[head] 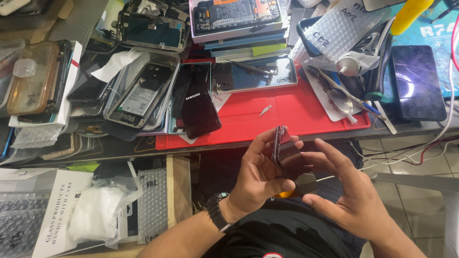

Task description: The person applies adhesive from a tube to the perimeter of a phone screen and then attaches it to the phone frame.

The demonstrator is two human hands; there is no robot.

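The dark phone (287, 160) is seen nearly edge-on, its lower end hidden behind the thumb, above the person's lap just in front of the table (119, 149). The left hand (256, 179) has its grip closed around it; the right hand (346, 191), fingers spread wide, touches its face with fingertips.

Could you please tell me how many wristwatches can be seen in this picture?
1. The wristwatch is a dark one strapped on the left hand's wrist, low in the view below the workbench edge. The right hand's wrist shows none, though part of it runs out of view.
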